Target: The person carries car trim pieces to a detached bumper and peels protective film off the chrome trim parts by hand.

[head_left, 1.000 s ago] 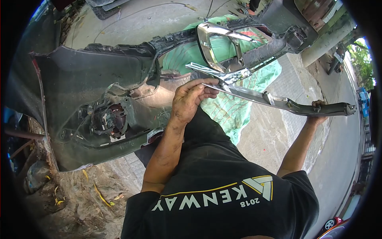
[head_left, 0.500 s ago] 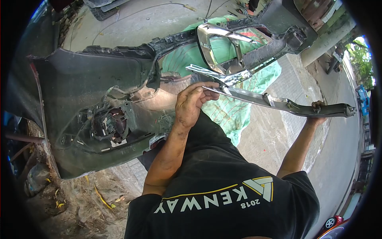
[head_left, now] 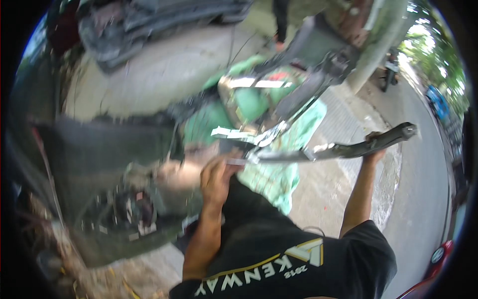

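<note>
A long, curved car trim strip (head_left: 343, 151), dark and grey with clips along it, spans between my hands. My left hand (head_left: 215, 180) is closed on its thin left end, though motion blurs the fingers. Near the thicker right end, my right hand (head_left: 373, 149) wraps round the strip from below. Just beyond lies a chrome trim frame (head_left: 230, 102), resting on a large dark car bumper (head_left: 109, 144). Shiny chrome pieces (head_left: 271, 133) show right behind the strip's left half; whether they touch it, I cannot tell.
Green sheeting (head_left: 284, 187) lies under the bumper on concrete. Another bumper-like part (head_left: 164, 22) is at the back left. A person's leg (head_left: 281, 22) stands at the back, near a pole (head_left: 381, 45). A motorbike (head_left: 390, 72) and a red car (head_left: 440, 256) are at right.
My view has tilted up and blurred, showing more of the background. The strip's right end now angles upward, with both hands still on it. The chrome frame appears lower and further left.
</note>
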{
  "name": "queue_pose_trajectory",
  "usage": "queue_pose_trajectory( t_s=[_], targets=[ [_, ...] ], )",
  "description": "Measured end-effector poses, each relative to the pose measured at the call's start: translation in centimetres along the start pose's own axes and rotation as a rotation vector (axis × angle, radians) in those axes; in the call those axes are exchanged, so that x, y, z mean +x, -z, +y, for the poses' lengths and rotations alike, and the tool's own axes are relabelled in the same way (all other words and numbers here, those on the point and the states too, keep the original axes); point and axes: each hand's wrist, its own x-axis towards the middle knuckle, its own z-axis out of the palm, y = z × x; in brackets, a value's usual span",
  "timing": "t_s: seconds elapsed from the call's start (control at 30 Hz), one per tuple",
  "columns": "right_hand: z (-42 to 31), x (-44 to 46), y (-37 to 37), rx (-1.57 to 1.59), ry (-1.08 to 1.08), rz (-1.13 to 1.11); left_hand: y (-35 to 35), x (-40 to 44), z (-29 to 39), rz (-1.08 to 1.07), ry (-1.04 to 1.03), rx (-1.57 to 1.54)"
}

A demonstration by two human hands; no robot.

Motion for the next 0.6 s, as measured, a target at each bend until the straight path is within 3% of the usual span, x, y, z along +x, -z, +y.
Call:
queue_pose_trajectory(
  t_s=[0.03,0.13,0.33,0.43,0.6],
  targets=[
    [-0.5,-0.6,-1.1,0.033,-0.018,0.085,-0.2,0.0,-0.1,0.002,-0.079,0.119],
    [-0.9,-0.4,-1.8,0.039,-0.128,0.208,-0.8,0.2,0.6,0.025,-0.037,-0.029],
    [-1.8,-0.4,-3.0,0.066,-0.101,0.185,-0.7,1.0,-0.2,-0.007,-0.107,-0.126],
    [-2.7,-0.5,-4.2,0.001,-0.087,0.281,-0.8,0.9,-0.4,0.048,-0.118,-0.108],
    [-3.4,0.1,-4.2,0.030,-0.080,0.186,-1.1,0.6,0.1,0.052,-0.128,-0.086]
  ],
)
